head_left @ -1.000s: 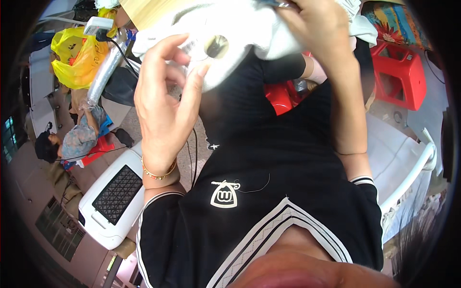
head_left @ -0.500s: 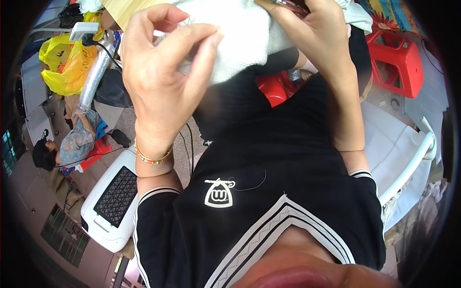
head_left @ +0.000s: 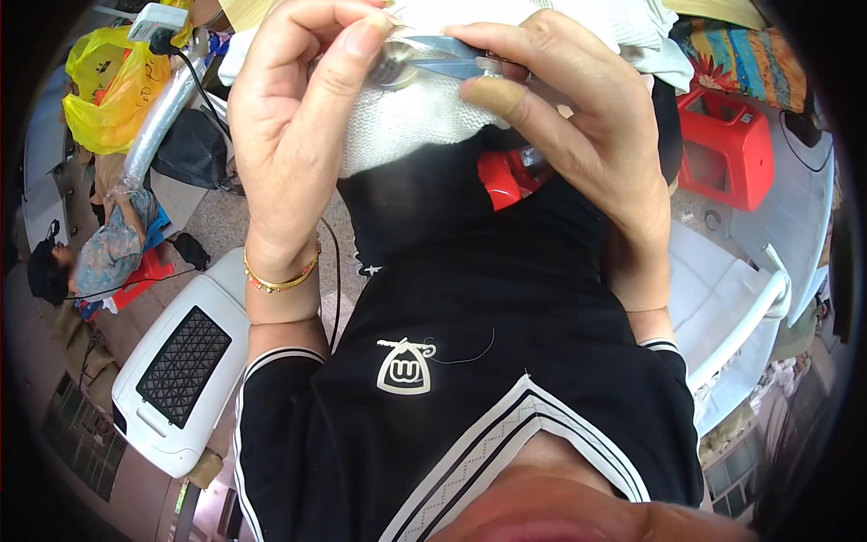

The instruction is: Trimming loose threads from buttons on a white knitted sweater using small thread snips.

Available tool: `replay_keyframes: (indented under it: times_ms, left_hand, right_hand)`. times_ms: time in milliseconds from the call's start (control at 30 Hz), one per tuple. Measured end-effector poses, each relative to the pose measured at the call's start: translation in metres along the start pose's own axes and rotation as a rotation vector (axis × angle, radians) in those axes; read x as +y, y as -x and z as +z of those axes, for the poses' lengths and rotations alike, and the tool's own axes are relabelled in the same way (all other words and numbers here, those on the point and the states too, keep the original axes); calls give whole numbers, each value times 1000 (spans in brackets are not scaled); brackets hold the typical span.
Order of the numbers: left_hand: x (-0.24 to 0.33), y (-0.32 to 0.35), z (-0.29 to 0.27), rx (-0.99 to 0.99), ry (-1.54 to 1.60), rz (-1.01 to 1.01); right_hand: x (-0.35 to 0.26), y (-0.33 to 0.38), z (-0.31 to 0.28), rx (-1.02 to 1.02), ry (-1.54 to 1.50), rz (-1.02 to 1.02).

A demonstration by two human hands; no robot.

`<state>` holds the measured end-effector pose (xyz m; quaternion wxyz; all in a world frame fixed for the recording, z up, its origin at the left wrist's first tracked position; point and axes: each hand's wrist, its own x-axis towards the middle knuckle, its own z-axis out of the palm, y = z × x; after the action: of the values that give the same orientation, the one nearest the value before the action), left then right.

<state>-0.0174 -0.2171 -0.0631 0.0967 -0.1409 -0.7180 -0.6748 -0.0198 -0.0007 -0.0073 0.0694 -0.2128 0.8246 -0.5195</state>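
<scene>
White knitted fabric (head_left: 406, 126) lies bunched over my lap, under both hands. My right hand (head_left: 587, 113) is closed on small metal thread snips (head_left: 449, 68). Their two blades stand apart and point left, toward my left fingertips. With thumb and forefinger pinched together at the top of the fabric, my left hand (head_left: 293, 135) is closed; what lies between those fingertips is too small to make out. Just below the left thumb tip, a round greyish, shiny thing like a button (head_left: 393, 70) rests against the knit, partly hidden by the thumb.
A red plastic stool (head_left: 722, 154) and a patterned cloth (head_left: 745, 63) are at right. On the left are a yellow plastic bag (head_left: 108, 99), a black bag (head_left: 190, 149), a white casing with a black grille (head_left: 185, 366), and another person (head_left: 113, 257) seated, with cables nearby.
My right hand has brought the snips down and left, blades now in view beside my left fingertips. My left thumb and forefinger have moved up slightly, and the round shiny thing has come into view.
</scene>
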Motion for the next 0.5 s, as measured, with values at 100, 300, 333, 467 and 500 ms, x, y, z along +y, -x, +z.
replay_keyframes:
  times_ms: [100,300,333,467,500]
  left_hand:
    - [-2,0,-1,-3,11,11]
    - [-2,3,2,31,68,-13]
    - [-2,4,2,61,94,-12]
    - [-5,11,-6,193,-176,226]
    - [1,13,-1,243,-145,251]
  right_hand:
    - [-2,-4,1,-39,59,-14]
    - [1,-9,9,-64,73,-44]
    - [2,-10,12,-74,52,12]
    - [17,-5,17,76,79,-132]
    - [14,0,16,83,83,-126]
